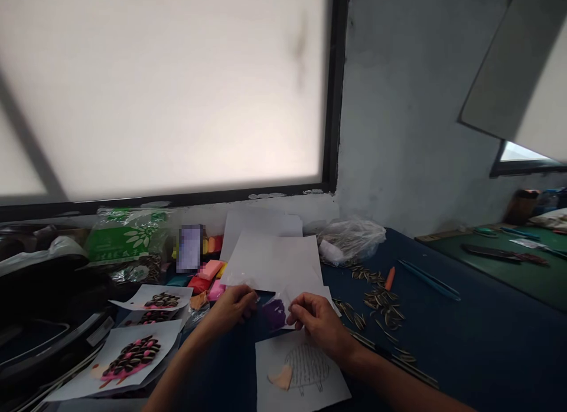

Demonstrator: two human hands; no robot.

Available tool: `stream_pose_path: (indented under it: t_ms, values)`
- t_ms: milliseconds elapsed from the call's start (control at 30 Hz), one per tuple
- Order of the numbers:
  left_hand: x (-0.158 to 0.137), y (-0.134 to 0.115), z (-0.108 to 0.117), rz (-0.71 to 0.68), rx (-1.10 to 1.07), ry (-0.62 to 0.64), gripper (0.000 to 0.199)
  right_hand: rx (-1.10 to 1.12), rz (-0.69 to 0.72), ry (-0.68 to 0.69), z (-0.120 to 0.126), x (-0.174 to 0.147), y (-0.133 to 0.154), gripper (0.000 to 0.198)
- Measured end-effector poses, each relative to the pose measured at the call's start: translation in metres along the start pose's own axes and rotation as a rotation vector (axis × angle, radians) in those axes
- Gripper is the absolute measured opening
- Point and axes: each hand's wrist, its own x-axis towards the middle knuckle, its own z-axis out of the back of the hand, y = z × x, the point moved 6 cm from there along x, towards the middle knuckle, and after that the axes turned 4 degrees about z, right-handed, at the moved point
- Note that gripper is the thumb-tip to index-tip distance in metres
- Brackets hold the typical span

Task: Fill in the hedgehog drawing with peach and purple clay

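Note:
A lump of purple modelling clay point(274, 313) in a clear plastic wrapper lies between my hands. My right hand point(318, 320) is closed, thumb and fingers pinching the wrapper's right edge. To the left, my left hand point(239, 304) has its fingers curled together; a bit of clear film seems to show at the fingertips, but what they grip is unclear. Below my right hand lies a white sheet with a pencil drawing of a hedgehog point(305, 368). Its snout is covered in peach clay point(282, 378).
Finished seed-and-clay hedgehog pictures point(133, 359) lie at left, near colored clay packs point(208, 276) and a green seed bag point(128, 235). Blank paper point(274, 261) is behind. Sunflower seeds point(383, 306), an orange clay stick point(390, 278) and blue tweezers point(429, 279) lie right.

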Motion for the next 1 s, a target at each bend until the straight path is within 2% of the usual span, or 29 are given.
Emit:
stream_pose_path:
  t_ms: [133, 267, 367, 600, 733, 1000]
  values:
    - [-0.001, -0.005, 0.000, -0.037, -0.056, -0.007, 0.025, 0.078, -0.048, -0.004, 0.003, -0.004, -0.003, 0.026]
    - [-0.015, -0.030, -0.015, -0.103, -0.185, 0.104, 0.046, 0.137, -0.059, 0.006, -0.001, 0.001, -0.002, 0.029]
    - [-0.021, -0.037, -0.024, -0.108, -0.250, 0.159, 0.044, 0.166, -0.054, 0.005, -0.001, 0.005, -0.001, 0.033]
    - [-0.018, -0.016, -0.020, -0.041, -0.338, 0.181, 0.046, 0.178, -0.089, 0.026, -0.001, 0.003, -0.006, 0.043]
    - [-0.015, -0.011, -0.019, -0.039, -0.366, 0.174, 0.045, 0.149, -0.114, 0.034, -0.005, 0.010, -0.010, 0.036]
    - [-0.005, -0.004, -0.017, -0.050, -0.437, 0.059, 0.051, 0.092, -0.106, 0.072, -0.009, 0.026, -0.003, 0.029]
